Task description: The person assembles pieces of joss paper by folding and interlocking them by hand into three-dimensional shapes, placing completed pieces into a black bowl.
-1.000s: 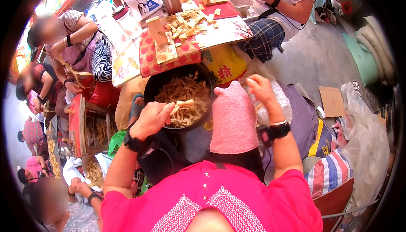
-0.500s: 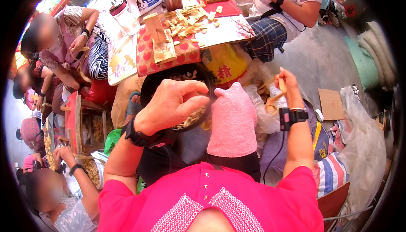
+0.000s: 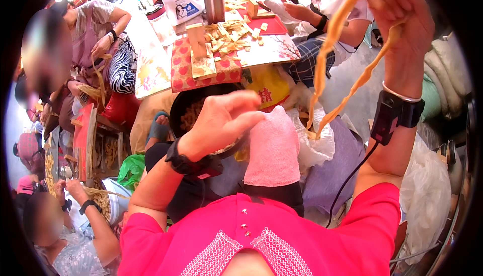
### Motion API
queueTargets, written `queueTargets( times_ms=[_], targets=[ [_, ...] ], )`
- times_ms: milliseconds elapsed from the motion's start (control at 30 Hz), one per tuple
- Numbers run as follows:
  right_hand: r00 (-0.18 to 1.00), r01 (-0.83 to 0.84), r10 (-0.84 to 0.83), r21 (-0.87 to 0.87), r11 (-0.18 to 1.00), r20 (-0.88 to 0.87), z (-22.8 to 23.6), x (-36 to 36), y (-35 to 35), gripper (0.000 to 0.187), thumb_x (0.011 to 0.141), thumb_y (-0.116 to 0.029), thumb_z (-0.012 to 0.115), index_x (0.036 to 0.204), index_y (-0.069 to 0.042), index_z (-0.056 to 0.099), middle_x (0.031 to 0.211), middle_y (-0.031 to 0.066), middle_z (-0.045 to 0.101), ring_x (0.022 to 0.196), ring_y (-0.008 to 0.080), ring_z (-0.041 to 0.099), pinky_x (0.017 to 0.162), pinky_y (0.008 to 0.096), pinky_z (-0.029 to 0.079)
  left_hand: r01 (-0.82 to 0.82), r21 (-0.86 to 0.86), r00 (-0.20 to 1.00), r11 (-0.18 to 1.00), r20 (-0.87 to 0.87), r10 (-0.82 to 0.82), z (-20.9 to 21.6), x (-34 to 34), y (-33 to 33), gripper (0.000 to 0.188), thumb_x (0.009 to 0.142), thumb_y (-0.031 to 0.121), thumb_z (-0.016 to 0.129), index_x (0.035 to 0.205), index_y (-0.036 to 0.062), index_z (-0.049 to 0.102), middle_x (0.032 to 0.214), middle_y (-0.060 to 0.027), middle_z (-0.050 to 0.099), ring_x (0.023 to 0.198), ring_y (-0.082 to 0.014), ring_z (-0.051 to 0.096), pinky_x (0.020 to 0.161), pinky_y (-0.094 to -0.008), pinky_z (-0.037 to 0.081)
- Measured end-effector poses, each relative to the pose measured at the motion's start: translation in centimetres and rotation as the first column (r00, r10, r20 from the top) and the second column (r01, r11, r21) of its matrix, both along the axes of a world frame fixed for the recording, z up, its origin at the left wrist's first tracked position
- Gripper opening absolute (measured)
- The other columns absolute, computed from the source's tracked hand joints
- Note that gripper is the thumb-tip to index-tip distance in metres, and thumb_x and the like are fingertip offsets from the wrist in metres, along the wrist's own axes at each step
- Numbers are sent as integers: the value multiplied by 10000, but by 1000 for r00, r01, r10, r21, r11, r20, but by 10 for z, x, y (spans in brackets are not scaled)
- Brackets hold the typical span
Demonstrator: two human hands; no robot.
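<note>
Left hand, left of the pink towel: thumb and fingers spread, nothing visible between. Tan strip, looped right of towel: likely light, limp, tearable; best gripped doubled. Right hand, farther right: fingers curled round strip, exact pinch unclear.

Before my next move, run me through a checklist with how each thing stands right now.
1. Right hand grips the long floppy tan strip: ok.
2. Left hand free, nothing visible in it: ok.
3. Strip clear of the crinkled translucent plastic bag: cannot tell, they overlap in view.
4. Fuzzy pink cloth cover lying over the right leg: ok.
5. Round black bowl fully in view: not ok, the left hand hides part.
</note>
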State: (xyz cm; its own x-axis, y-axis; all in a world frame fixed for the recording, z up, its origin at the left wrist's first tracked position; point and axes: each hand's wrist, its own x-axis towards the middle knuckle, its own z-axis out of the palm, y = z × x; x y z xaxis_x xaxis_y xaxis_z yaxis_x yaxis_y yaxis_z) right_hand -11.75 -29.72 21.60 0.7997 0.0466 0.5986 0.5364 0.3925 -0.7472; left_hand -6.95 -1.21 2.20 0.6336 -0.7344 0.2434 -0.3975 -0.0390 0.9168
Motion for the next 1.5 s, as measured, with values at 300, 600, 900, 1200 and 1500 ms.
queueTargets(
  times_ms=[300,600,900,1200,1500],
  targets=[
    [998,17,-21,-68,998,-55,0,8,52,177,906,-127,506,771,-70,406,585,3,352,536,109,368,516,255,329,-87,-51,993,995,-90,82,8,11,-74,254,869,211,634,987,-13,612,807,-58,654,690,-119,610,673,-260,490],
    [592,791,-803,-237,564,68,-33,16,-165,206,882,-182,567,972,-4,615,738,21,563,613,104,512,528,227,403,-589,-123,805,799,-184,565,-66,108,4,253,878,214,590,710,25,599,554,-8,536,502,-91,522,456,-290,403],
    [745,-217,-244,-571,792,-621,-218,75,69,261,888,-238,538,861,-15,670,783,66,652,653,115,565,628,307,474,-200,-202,490,959,826,277,-40,48,-5,127,695,118,662,624,98,558,579,-70,527,511,-252,543,478,-359,433],
    [601,-584,519,109,804,-608,-234,100,144,199,931,-184,530,971,3,584,848,61,625,778,132,600,736,279,501,94,-68,453,993,891,18,-40,38,-14,222,654,130,682,585,96,474,540,-29,433,485,-205,478,468,-337,368],
    [905,-138,56,-167,976,-421,-192,131,131,129,915,-145,504,861,-38,551,641,20,544,551,97,529,550,230,463,129,-143,659,981,752,23,-16,50,0,186,621,7,579,791,79,601,870,-79,585,813,-283,550,780,-388,426]
  ],
)
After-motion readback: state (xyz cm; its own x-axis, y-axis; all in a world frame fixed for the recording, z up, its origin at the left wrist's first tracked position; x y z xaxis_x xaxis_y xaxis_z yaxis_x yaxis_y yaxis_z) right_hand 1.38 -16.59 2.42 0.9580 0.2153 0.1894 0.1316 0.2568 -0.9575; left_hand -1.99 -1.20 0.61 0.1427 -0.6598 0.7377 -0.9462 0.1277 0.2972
